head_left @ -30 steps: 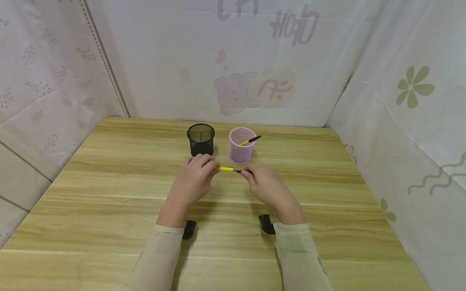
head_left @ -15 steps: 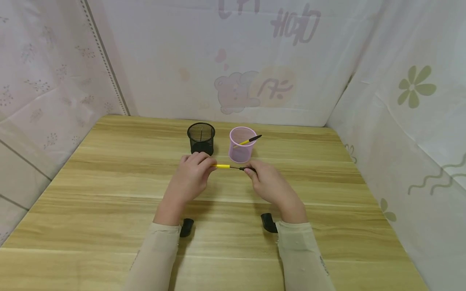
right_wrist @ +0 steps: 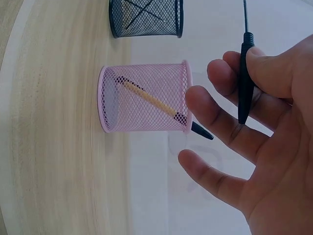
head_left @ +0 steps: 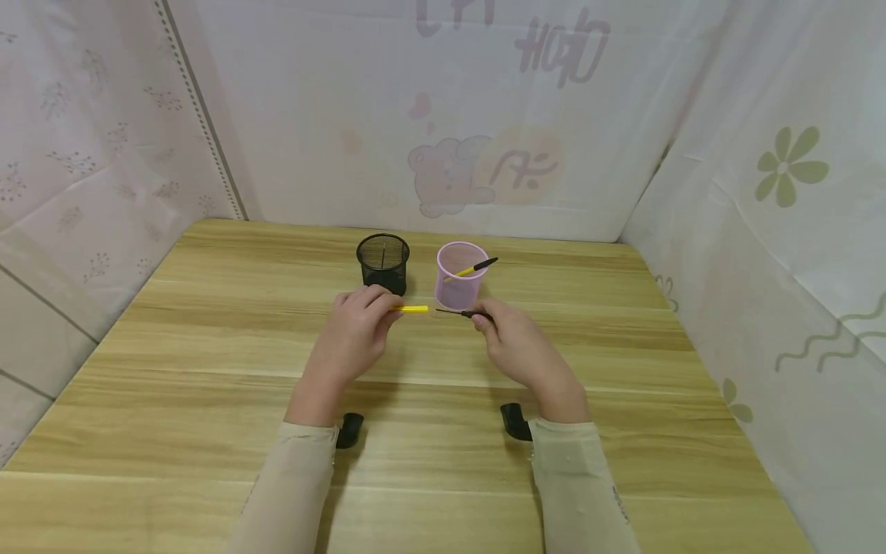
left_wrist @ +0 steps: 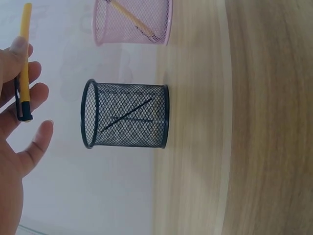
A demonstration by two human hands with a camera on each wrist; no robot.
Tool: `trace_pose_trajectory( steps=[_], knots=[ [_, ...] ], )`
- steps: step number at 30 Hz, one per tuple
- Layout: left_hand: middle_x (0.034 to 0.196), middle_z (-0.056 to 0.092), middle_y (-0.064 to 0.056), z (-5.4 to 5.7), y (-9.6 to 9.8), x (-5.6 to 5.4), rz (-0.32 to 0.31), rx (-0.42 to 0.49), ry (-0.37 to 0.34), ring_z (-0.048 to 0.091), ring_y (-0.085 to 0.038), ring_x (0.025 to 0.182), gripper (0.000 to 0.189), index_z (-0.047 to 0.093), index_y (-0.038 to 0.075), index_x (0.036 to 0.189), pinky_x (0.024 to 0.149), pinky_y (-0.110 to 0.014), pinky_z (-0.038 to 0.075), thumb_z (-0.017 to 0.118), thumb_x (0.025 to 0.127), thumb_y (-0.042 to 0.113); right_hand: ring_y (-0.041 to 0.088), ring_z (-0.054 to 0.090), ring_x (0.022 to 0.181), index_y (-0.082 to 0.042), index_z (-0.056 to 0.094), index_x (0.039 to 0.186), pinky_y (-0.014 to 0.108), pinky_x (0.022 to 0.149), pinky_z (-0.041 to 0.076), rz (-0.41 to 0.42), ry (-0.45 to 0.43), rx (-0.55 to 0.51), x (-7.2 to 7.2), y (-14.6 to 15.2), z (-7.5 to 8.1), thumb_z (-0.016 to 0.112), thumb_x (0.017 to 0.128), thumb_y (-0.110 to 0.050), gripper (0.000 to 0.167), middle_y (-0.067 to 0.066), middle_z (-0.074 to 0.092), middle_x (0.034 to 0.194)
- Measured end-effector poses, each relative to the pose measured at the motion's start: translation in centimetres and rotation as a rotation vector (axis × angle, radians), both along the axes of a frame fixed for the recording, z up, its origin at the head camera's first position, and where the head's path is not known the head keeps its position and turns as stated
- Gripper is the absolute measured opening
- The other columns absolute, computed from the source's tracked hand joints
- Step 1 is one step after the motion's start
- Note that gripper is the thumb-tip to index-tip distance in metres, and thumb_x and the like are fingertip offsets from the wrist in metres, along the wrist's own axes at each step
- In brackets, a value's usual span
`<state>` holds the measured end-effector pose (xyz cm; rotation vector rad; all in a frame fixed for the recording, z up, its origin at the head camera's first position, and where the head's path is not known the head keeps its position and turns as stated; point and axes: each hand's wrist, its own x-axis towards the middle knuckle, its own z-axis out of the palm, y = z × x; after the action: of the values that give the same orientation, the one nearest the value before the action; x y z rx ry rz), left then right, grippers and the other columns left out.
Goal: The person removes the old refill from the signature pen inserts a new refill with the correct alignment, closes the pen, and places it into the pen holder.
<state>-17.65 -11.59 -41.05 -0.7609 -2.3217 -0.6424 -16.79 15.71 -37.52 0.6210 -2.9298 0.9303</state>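
My left hand (head_left: 354,331) pinches a yellow pen barrel (left_wrist: 25,58) between thumb and fingers. A black clip and black end sit on that barrel. Facing it across a small gap, my right hand (head_left: 522,346) pinches the black tip section of a pen (right_wrist: 246,83), its thin dark refill (right_wrist: 245,17) pointing toward the barrel. Behind the left hand stands a black mesh cup (left_wrist: 128,137) with thin dark sticks inside. Just beyond the right hand is a pink mesh cup (right_wrist: 146,122); a yellow and black pen (right_wrist: 151,101) leans in it, its black end sticking out over the rim.
Both cups stand upright side by side toward the back of the wooden table (head_left: 429,477). A printed cloth (head_left: 311,115) hangs behind the table and along its sides. Small black curved pieces (head_left: 515,422) show by both sleeves.
The hands have drawn apart, left hand leftward and right hand rightward. The refill, at first mostly inside the yellow barrel, has come fully out, leaving a gap between the two pen parts.
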Motion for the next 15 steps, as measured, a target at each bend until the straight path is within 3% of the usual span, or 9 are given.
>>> trace_pose_trajectory(
  steps=[5, 9, 12, 15],
  knots=[
    [0.104, 0.074, -0.003, -0.05, -0.16, -0.03, 0.009, 0.028, -0.026, 0.071, -0.024, 0.096, 0.011, 0.075, 0.007, 0.112, 0.088, -0.05, 0.056, 0.071, 0.103, 0.013, 0.021, 0.056, 0.084, -0.008, 0.064, 0.123, 0.039, 0.079, 0.049, 0.004, -0.003, -0.011, -0.07, 0.04, 0.11, 0.051, 0.113, -0.017, 0.018, 0.005, 0.065, 0.098],
    [0.102, 0.074, -0.006, -0.04, -0.23, 0.02, 0.037, 0.055, -0.081, 0.071, -0.027, 0.093, 0.011, 0.073, 0.007, 0.112, 0.088, -0.052, 0.056, 0.07, 0.104, 0.013, 0.021, 0.059, 0.089, -0.008, 0.063, 0.125, 0.039, 0.081, 0.05, 0.002, -0.01, -0.006, -0.12, 0.07, 0.08, 0.049, 0.114, -0.016, 0.02, 0.008, 0.07, 0.106],
    [0.098, 0.075, -0.007, 0.12, -0.28, 0.07, 0.069, 0.096, -0.172, 0.069, -0.027, 0.091, 0.011, 0.07, 0.007, 0.113, 0.092, -0.055, 0.054, 0.067, 0.105, 0.012, 0.023, 0.061, 0.093, -0.007, 0.061, 0.128, 0.04, 0.084, 0.051, 0.0, -0.016, -0.002, -0.09, 0.05, 0.1, 0.048, 0.114, -0.016, 0.021, 0.01, 0.073, 0.112],
    [0.099, 0.076, -0.006, 0.42, -0.32, 0.11, 0.1, 0.154, -0.313, 0.067, -0.026, 0.088, 0.011, 0.067, 0.007, 0.114, 0.091, -0.051, 0.054, 0.06, 0.109, 0.013, 0.024, 0.062, 0.096, -0.007, 0.059, 0.129, 0.041, 0.086, 0.052, 0.003, -0.022, -0.001, -0.04, 0.02, 0.11, 0.047, 0.114, -0.016, 0.021, 0.009, 0.073, 0.114]
  ],
)
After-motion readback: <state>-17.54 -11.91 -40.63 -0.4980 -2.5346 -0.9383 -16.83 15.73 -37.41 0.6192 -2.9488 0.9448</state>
